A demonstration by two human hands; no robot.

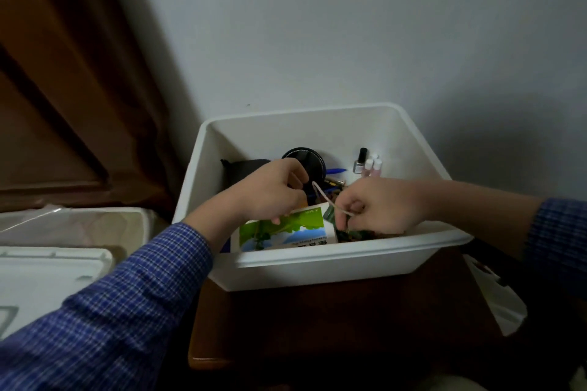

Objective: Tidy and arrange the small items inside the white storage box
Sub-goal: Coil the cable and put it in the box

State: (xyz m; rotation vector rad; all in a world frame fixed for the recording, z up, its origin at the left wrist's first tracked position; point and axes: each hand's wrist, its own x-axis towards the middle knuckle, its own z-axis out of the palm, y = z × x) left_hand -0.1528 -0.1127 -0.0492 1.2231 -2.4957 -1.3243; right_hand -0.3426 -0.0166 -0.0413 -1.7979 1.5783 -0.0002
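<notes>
The white storage box point(317, 267) stands on a dark wooden table against the wall. Both my hands are inside it. My left hand point(270, 190) is closed around a dark object and one end of a thin pale band point(324, 197). My right hand point(381, 209) pinches the band's other end. Under my hands lies a white packet with a green picture point(286, 232). Behind them are a round black lid point(305, 155), a black pouch point(241, 168), a blue pen point(335, 171) and three small nail polish bottles point(368, 165).
The brown table point(333, 327) carries the box. To the left are a white foam container point(79, 228) and a flat white lid point(47, 273). A brown curtain point(73, 73) hangs at the left. A white bag point(498, 298) sits at the table's right.
</notes>
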